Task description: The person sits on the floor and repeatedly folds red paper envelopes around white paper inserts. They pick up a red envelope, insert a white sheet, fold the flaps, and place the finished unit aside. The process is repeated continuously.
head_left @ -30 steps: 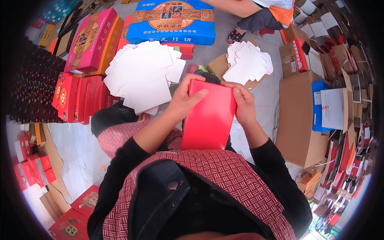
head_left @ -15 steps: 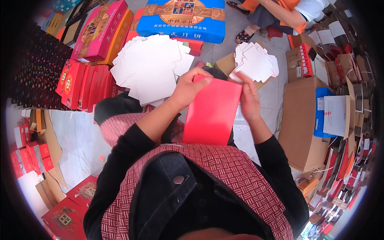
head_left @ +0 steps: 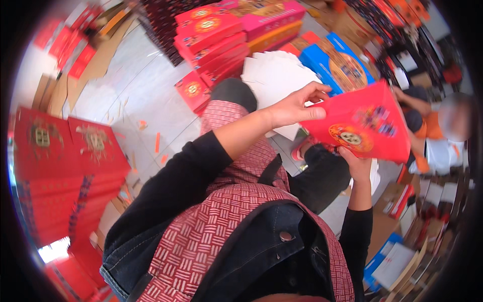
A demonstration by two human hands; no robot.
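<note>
A red cardboard box [head_left: 370, 126], printed with a round golden emblem and a coloured design, is held tilted in front of me at the right. My left hand [head_left: 297, 106] grips its left end, thumb on the near side and fingers curled over the top edge. From below, my right hand [head_left: 356, 165] supports the lower edge with the thumb against it; its other fingers are hidden behind the box. Just beyond my left hand lies a fanned pile of white card sheets [head_left: 276, 70].
Red boxes [head_left: 214, 43] are stacked at the far side beside a blue box [head_left: 342, 63]. Larger red boxes [head_left: 70, 146] stand at the left. A co-worker in orange and white [head_left: 437, 151] sits at the right. Scraps litter the tiled floor [head_left: 151, 108].
The view has swung left, showing the larger red box stack. The box in my hands has turned from its plain side to its printed side and tilted.
</note>
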